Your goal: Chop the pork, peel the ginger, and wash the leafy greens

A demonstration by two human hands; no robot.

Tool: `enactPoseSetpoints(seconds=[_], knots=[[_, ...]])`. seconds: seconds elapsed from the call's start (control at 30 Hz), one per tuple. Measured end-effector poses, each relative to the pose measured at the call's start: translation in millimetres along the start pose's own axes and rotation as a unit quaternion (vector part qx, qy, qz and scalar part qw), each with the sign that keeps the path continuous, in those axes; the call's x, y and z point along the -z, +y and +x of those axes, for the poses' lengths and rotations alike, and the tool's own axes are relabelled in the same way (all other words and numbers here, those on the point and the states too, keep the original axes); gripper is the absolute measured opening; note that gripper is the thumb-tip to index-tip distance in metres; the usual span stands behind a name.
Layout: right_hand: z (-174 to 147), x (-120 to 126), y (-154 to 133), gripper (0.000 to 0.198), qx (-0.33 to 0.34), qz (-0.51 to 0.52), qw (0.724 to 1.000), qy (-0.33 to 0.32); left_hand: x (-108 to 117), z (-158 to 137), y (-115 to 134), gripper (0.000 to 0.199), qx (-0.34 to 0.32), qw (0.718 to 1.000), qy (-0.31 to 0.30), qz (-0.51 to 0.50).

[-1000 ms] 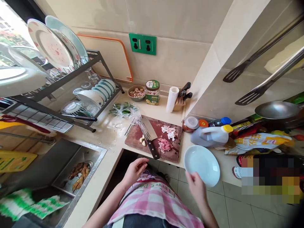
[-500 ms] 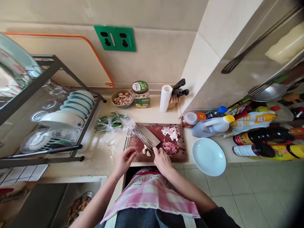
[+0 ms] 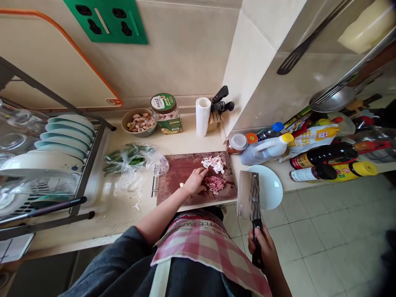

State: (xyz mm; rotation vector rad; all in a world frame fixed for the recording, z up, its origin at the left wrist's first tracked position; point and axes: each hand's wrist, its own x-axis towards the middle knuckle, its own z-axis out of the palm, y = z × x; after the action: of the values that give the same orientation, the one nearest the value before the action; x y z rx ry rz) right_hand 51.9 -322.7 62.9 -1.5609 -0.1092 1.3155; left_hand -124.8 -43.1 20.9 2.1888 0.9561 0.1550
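Observation:
My right hand [image 3: 262,243] grips the black handle of a cleaver [image 3: 247,194], raised off the board with its broad blade pointing up and away from me, in front of a pale blue plate [image 3: 271,187]. My left hand [image 3: 195,181] reaches over the brown cutting board [image 3: 176,169], fingers apart, at the left side of a pile of chopped red meat [image 3: 215,184]. Whether its fingertips touch the meat I cannot tell. Just beyond lies a pile of chopped white, fatty pieces [image 3: 214,163]. A garlic clove [image 3: 182,185] peeks out beside my left forearm, which hides the others.
Leafy greens in a plastic bag [image 3: 133,159] lie left of the board. Behind stand a bowl of garlic [image 3: 139,123], a green-labelled jar [image 3: 167,113], a paper roll [image 3: 203,117] and a knife block [image 3: 214,121]. Bottles [image 3: 266,150] line the right; a dish rack [image 3: 88,165] stands left.
My right hand has lifted the cleaver off the board and carried it right, toward the plate. My left hand has moved right across the board to the meat. The view has shifted right.

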Motion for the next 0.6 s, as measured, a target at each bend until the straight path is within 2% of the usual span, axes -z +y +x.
enactPoseSetpoints(seconds=[0.1,0.23,0.47,0.6], knots=[[2.8,10.0,23.8,0.035,-0.037,-0.007,0.999,-0.012,-8.2,9.6,0.9,0.085,-0.037,0.998,-0.041,0.024],[15.0,2.2,41.0,0.036,-0.033,-0.008,0.999,-0.033,-16.8,6.4,6.7,0.088,-0.051,0.996,-0.063,0.037],[29.2,-16.4,51.5,0.045,-0.017,-0.031,0.996,-0.086,-39.6,-8.7,17.7,0.091,-0.018,0.999,-0.021,0.036],[34.8,-24.4,49.7,0.045,0.001,-0.055,0.992,-0.112,-45.7,-15.7,17.1,0.085,-0.004,1.0,0.026,0.003]])
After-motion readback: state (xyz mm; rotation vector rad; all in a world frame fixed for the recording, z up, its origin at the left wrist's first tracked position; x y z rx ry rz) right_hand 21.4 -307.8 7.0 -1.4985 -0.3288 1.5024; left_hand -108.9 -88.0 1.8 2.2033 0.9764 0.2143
